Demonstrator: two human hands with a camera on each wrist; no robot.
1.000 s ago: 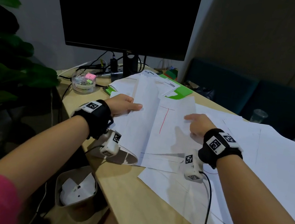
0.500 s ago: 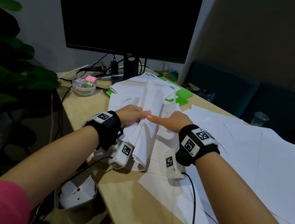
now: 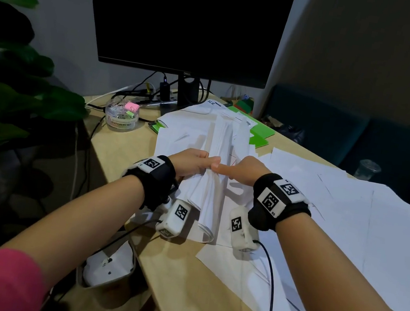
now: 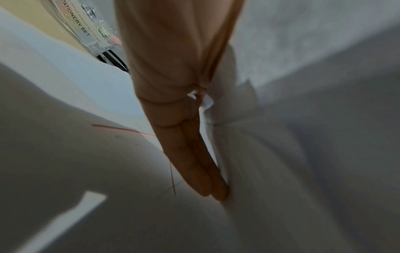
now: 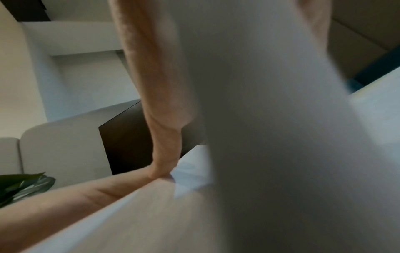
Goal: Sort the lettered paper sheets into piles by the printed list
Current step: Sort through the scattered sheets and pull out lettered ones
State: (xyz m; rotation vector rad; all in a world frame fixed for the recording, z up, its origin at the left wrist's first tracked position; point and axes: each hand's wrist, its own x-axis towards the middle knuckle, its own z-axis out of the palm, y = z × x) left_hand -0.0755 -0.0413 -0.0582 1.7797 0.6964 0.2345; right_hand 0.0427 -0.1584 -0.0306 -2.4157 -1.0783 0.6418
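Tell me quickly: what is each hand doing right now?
Left hand: fingers grip the folded-over paper sheets.
Right hand: thumb touches the same sheets; whether it grips them cannot be told.

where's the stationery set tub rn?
Head view: the stationery set tub sits at the desk's far left corner, left of the monitor stand, beside the plant.

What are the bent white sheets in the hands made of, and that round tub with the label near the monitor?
The sheets look like thin matte paper: they curl over without cracking, and edges show in layers where the left hand and right hand pinch them. The tub seems clear glossy plastic: its contents show through the wall, though glass cannot be excluded.
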